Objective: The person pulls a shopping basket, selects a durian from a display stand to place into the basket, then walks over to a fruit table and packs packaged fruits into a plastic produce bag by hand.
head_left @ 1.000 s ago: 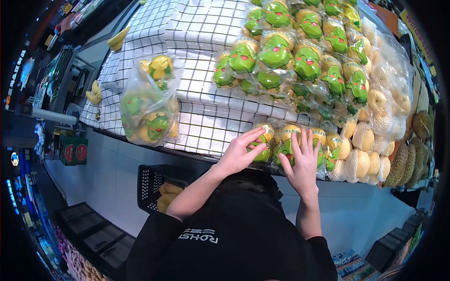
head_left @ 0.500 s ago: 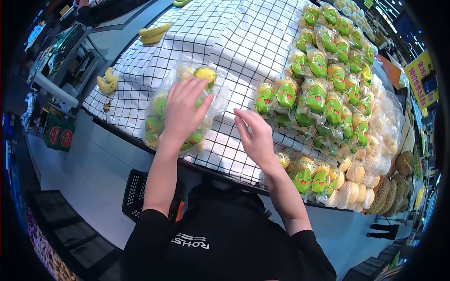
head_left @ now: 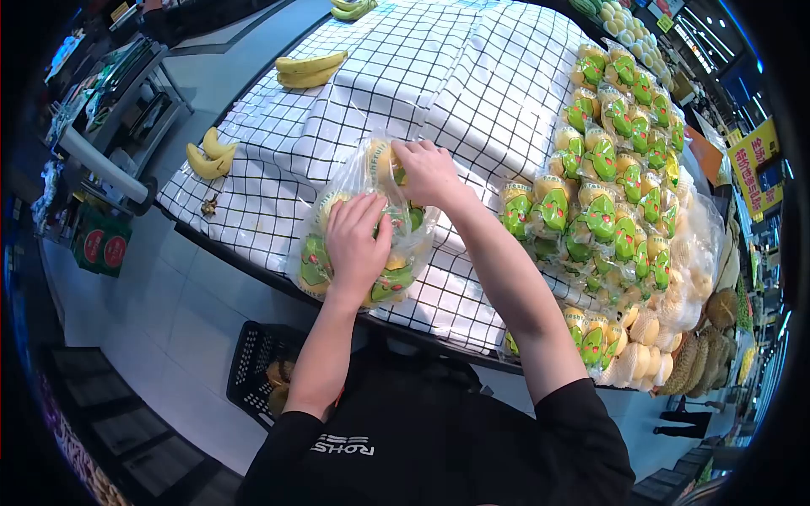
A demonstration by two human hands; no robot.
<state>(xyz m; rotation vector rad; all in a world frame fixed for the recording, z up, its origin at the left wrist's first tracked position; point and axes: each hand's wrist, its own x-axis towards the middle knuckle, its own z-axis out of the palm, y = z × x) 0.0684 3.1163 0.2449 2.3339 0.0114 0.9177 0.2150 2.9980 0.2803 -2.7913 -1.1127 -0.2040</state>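
Note:
A large clear plastic bag (head_left: 337, 198) of wrapped yellow fruit lies on the checked cloth before me. Its packets carry green cartoon faces and "FreshFruit" lettering. Across the top of these packets rests my left hand (head_left: 361, 244), open, its fingers stretched out over them. My right hand (head_left: 429, 173) reaches to the far right side of the bag, its fingers curled over a wrapped yellow fruit (head_left: 381, 164) there. The underside of the right fingers is hidden.
A pile of similar wrapped fruit (head_left: 599, 202) covers the table's right side, with net-sleeved fruit (head_left: 645, 354) beyond it. Bananas (head_left: 310, 69) lie at the far left, and more bananas (head_left: 211, 156) near the left edge. A black basket (head_left: 253, 367) stands below the table.
My right hand has moved left and away from me, from the bare cloth onto the bag. A yellow-topped packet beyond my left hand no longer shows. The view has shifted slightly.

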